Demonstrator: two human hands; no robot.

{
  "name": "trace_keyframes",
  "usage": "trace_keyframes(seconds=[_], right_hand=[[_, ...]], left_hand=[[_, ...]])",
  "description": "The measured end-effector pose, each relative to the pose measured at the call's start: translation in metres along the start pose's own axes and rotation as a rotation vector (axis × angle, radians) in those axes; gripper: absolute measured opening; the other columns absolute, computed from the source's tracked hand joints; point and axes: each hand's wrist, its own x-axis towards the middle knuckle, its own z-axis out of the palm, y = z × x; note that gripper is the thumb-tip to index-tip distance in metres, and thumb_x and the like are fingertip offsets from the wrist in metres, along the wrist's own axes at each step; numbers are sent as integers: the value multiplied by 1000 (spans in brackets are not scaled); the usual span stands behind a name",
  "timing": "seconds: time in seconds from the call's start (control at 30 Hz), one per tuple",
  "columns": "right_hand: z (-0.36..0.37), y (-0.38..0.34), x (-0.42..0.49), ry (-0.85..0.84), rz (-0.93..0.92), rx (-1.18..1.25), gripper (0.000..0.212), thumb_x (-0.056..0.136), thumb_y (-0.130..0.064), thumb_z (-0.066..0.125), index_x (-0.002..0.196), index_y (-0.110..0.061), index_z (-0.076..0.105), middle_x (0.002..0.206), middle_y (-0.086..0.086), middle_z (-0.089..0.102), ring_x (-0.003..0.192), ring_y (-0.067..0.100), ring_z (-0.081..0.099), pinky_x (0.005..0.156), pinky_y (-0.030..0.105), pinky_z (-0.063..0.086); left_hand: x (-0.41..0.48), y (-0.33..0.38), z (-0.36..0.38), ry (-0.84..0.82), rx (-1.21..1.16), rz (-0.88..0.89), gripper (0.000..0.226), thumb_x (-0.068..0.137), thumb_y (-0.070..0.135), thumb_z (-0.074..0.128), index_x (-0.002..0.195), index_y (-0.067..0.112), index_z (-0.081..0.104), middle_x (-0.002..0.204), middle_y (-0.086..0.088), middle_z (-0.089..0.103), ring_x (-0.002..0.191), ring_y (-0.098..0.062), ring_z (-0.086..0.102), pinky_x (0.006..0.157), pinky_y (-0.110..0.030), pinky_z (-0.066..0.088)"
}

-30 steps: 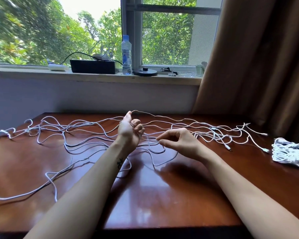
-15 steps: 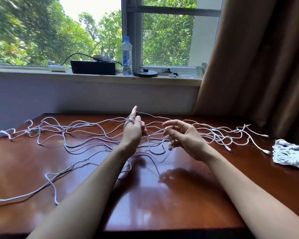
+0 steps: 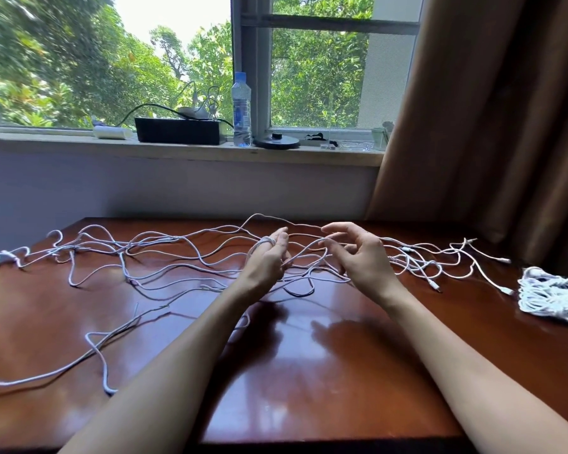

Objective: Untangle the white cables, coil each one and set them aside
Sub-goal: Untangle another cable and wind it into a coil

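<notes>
Several tangled white cables (image 3: 164,257) sprawl across the far half of the dark wooden table (image 3: 309,394). My left hand (image 3: 268,262) is raised over the middle of the tangle, fingers pointing up, with turns of a white cable (image 3: 267,240) wound round them. From there the cable arcs up and over to my right hand (image 3: 358,260), which hovers just to the right. That hand's thumb and curled fingers hold the strand. A bundle of coiled white cables (image 3: 553,294) lies at the table's right edge.
Loose cable ends with plugs (image 3: 435,286) trail toward the bundle, and one long strand (image 3: 95,352) runs off the left front. The windowsill behind holds a water bottle (image 3: 242,109) and a black box (image 3: 177,131). A brown curtain (image 3: 492,126) hangs at the right.
My left hand went from a closed fist to fingers pointing up with cable wrapped on them. My right hand rose from a low pinch and swung over toward the left hand.
</notes>
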Motion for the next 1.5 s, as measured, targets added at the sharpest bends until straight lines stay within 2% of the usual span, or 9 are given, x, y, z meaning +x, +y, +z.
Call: trace_keyframes(seconds=[0.2, 0.37, 0.47, 0.57, 0.77, 0.83, 1.07, 1.27, 1.5], right_hand=[[-7, 9, 5, 234, -39, -371, 25, 78, -44, 84, 98, -35, 70, 66, -9, 65, 59, 2, 60, 63, 29, 51], [-8, 10, 4, 238, -31, -500, 37, 75, -68, 75, 85, -32, 67, 56, -8, 58, 54, 7, 55, 58, 32, 47], [-8, 10, 5, 128, -69, -336, 28, 80, -55, 77, 85, -29, 68, 54, -10, 48, 50, 6, 43, 54, 32, 40], [-6, 4, 3, 21, -86, -131, 2, 95, -23, 70, 95, -24, 70, 61, -10, 48, 57, 7, 44, 58, 25, 39], [-6, 7, 5, 112, -90, -120, 8, 95, -25, 71, 102, -26, 70, 74, -9, 58, 65, 18, 60, 66, 41, 57], [-7, 9, 7, 200, -98, -200, 15, 89, -33, 77, 99, -25, 70, 71, -9, 56, 59, 7, 52, 62, 36, 53], [-15, 21, 12, 217, 63, -316, 50, 67, -75, 75, 84, -29, 66, 62, -2, 62, 60, 18, 66, 60, 45, 59], [-10, 25, 11, -7, 19, -212, 3, 97, -26, 66, 99, -27, 65, 77, 3, 64, 64, 2, 54, 64, 24, 45], [-8, 20, 5, -125, 87, -73, 16, 92, -23, 74, 101, -17, 62, 73, 17, 61, 46, 20, 56, 43, 29, 46]], left_hand=[[-9, 8, 2, -183, 16, -57, 36, 98, 18, 59, 133, 14, 53, 56, 15, 51, 43, 3, 45, 39, -12, 27], [-8, -3, 1, -133, 359, 90, 25, 80, 34, 67, 104, 27, 67, 72, 15, 72, 68, -1, 61, 77, -32, 53], [-6, -4, -1, -38, 586, 133, 5, 95, 32, 64, 92, 28, 63, 62, 19, 58, 61, 8, 54, 69, -23, 41], [-2, -6, -4, 7, 626, 127, 26, 101, 42, 53, 88, 23, 65, 52, 18, 52, 66, -11, 53, 69, -28, 37], [-3, -9, -3, -169, 245, 4, 59, 109, 43, 29, 87, 8, 71, 40, 7, 31, 37, -10, 25, 44, -24, 23], [-5, -6, -1, -238, 174, -54, 64, 109, 43, 23, 92, 0, 68, 41, 4, 26, 37, -9, 18, 38, -21, 17], [-5, 1, 0, -394, -85, -195, 71, 105, 48, 14, 84, -1, 60, 45, 4, 19, 37, -7, 11, 40, -16, 7], [-3, 8, -8, -453, -398, -269, 65, 91, 50, 23, 64, 3, 59, 47, 7, 22, 40, -5, 15, 48, -22, 6], [0, 13, -16, -279, -858, -149, 60, 96, 38, 20, 62, 6, 57, 47, 2, 23, 41, -11, 10, 48, -22, 9]])
